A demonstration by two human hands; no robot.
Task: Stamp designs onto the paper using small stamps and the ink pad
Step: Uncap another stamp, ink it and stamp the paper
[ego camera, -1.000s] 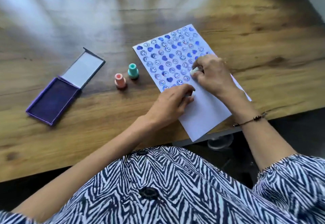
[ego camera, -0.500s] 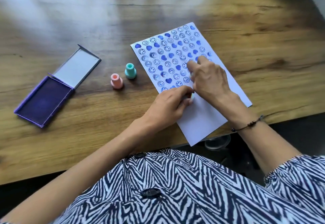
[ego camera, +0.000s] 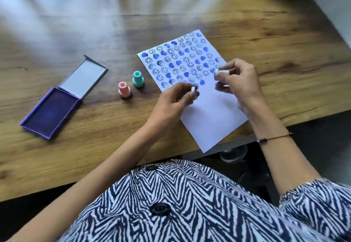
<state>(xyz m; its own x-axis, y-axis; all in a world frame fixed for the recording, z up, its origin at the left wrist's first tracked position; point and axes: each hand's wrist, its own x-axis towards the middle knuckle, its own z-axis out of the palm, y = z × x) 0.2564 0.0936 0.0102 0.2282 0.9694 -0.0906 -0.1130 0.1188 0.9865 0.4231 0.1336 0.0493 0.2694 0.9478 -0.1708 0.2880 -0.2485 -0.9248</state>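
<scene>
A white paper sheet (ego camera: 212, 116) lies tilted on the wooden table, its upper half covered with rows of blue smiley and heart prints. My right hand (ego camera: 237, 78) is raised over the sheet's right side and grips a small white stamp (ego camera: 221, 72) lying sideways in the fingers. My left hand (ego camera: 174, 101) hovers over the sheet's left edge and pinches a small white piece (ego camera: 193, 90), apparently the stamp's cap. The open purple ink pad (ego camera: 51, 110) lies far left with its lid (ego camera: 83, 77) folded back.
A pink stamp (ego camera: 124, 89) and a teal stamp (ego camera: 138, 78) stand upright between the ink pad and the paper. The paper's lower corner overhangs the table's front edge (ego camera: 133, 163). A round glass object (ego camera: 233, 153) shows below the table.
My hands were together low on the paper; now they are lifted and apart, the right holding the stamp sideways, the left holding a small white piece.
</scene>
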